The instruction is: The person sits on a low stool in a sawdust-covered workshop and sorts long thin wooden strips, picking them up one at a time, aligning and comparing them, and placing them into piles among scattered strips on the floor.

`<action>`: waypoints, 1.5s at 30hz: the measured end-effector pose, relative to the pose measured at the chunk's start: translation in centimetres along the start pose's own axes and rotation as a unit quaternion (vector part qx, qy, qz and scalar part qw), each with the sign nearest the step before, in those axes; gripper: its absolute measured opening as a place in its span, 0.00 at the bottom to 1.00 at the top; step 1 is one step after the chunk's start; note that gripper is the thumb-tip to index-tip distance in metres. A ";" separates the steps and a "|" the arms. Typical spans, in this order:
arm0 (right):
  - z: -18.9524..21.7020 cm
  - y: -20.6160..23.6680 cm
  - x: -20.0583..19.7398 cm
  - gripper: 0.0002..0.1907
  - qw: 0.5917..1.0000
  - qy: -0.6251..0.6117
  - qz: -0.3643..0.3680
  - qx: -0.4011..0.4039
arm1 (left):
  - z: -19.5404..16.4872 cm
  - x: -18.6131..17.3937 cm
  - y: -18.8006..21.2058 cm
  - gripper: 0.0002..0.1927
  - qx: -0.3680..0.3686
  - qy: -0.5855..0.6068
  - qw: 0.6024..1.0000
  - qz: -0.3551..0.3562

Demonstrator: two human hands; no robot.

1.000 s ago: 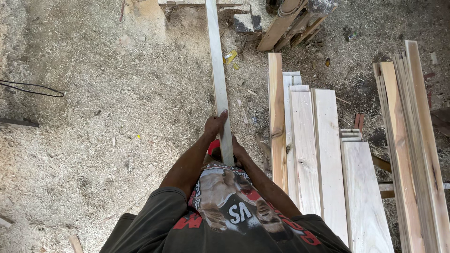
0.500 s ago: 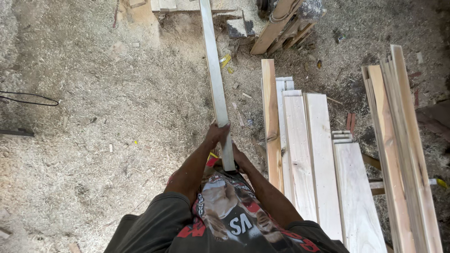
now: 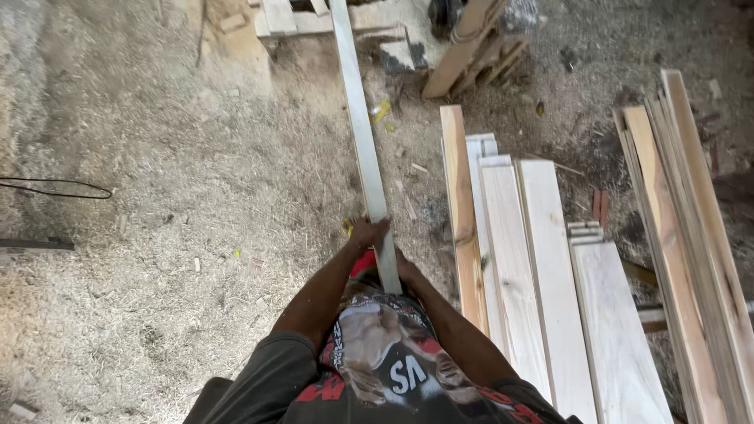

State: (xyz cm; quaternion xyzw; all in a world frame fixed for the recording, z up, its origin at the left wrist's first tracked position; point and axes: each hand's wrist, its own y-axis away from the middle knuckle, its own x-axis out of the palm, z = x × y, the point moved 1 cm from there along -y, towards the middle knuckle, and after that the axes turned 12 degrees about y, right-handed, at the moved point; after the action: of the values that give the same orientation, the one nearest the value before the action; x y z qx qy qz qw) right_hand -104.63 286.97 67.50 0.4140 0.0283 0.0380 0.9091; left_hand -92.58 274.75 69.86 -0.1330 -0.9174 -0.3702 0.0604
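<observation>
- The left hand (image 3: pixel 367 233) lies over the top of a long, narrow, pale grey wooden plank (image 3: pixel 360 133), with the fingers curled around it, so it is closed on the wood.
- The right hand (image 3: pixel 406 269) is at the near end of the same plank, just behind the left hand; it is mostly hidden by the wood, and it seems to hold the plank from the right side and below.
- The plank goes from the person's body straight away from them, and its far end leaves the picture at the top edge.
- Below the plank is the ground covered in sawdust and wood shavings (image 3: pixel 157 235).
- To the right of the plank, a row of light-coloured flat wooden boards (image 3: pixel 534 259) lies side by side, close to the right arm.
- Further right, well apart from the hands, a stack of thin yellowish wooden strips (image 3: pixel 691 228) lies parallel to the boards.
- A thin black cable (image 3: pixel 55 185) lies on the sawdust at the left edge.
- A small yellow scrap (image 3: pixel 380 110) lies on the ground just beside the plank.
</observation>
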 end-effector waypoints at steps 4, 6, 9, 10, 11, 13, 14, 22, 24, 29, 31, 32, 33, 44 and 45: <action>0.3 -0.6 -0.4 0.31 0.999 -0.033 0.025 0.001 | -0.1 -0.1 -0.3 0.28 -0.012 0.011 1.000 -0.003; -0.1 -0.9 -0.5 0.31 0.999 -0.024 0.026 0.005 | 0.2 -0.2 -0.8 0.28 -0.001 0.023 1.000 -0.003; -0.3 -1.5 -0.6 0.32 0.999 -0.016 0.022 0.028 | 0.8 -0.6 -1.7 0.27 -0.001 0.018 1.000 -0.006; -0.2 -1.8 -0.6 0.33 0.999 -0.025 0.023 0.039 | 0.9 -0.6 -2.0 0.27 0.000 0.011 1.000 -0.007; 0.0 -2.0 -0.7 0.34 0.998 -0.034 0.022 0.049 | 0.9 -0.8 -2.3 0.27 -0.006 0.006 1.000 -0.011; 0.4 -2.3 -0.7 0.35 0.997 -0.037 0.023 0.066 | 0.8 -1.0 -2.9 0.28 -0.018 -0.005 1.000 -0.017; 0.7 -2.5 -0.8 0.35 0.996 -0.039 0.022 0.074 | 0.6 -1.0 -3.2 0.28 -0.013 -0.008 1.000 -0.018; 2.5 -3.8 -0.5 0.34 0.997 -0.045 0.034 0.061 | -1.1 -1.9 -4.0 0.31 -0.016 -0.021 0.997 -0.067; 3.1 -4.2 -0.5 0.34 0.997 -0.035 0.032 0.062 | -1.8 -2.0 -4.0 0.34 -0.009 -0.019 0.997 -0.069; 4.7 -5.0 -0.5 0.33 0.998 0.009 0.016 0.060 | -3.7 -2.0 -4.0 0.42 -0.012 -0.028 0.996 -0.084; 5.1 -5.3 -0.6 0.34 0.998 -0.009 0.028 0.057 | -4.4 -2.0 -4.2 0.44 -0.021 -0.030 0.996 -0.087; 5.4 -5.4 -0.6 0.35 0.998 -0.019 0.034 0.056 | -4.7 -2.0 -4.3 0.44 -0.022 -0.027 0.996 -0.087; 5.6 -5.6 -0.6 0.35 0.998 -0.022 0.038 0.055 | -4.9 -2.1 -4.4 0.44 -0.022 -0.024 0.996 -0.088; 8.4 -7.7 -0.7 0.33 0.999 0.016 0.046 0.001 | -7.1 -2.8 -6.4 0.44 -0.017 -0.012 0.997 -0.079; 8.7 -7.9 -0.8 0.33 0.999 0.014 0.049 0.001 | -7.3 -2.9 -6.6 0.44 -0.011 -0.010 0.997 -0.075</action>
State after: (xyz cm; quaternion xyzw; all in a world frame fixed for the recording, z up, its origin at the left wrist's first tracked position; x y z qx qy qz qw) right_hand -104.33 275.19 67.25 0.4152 0.0209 0.0885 0.9052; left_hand -91.64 264.53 70.18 -0.0682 -0.9211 -0.3828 0.0215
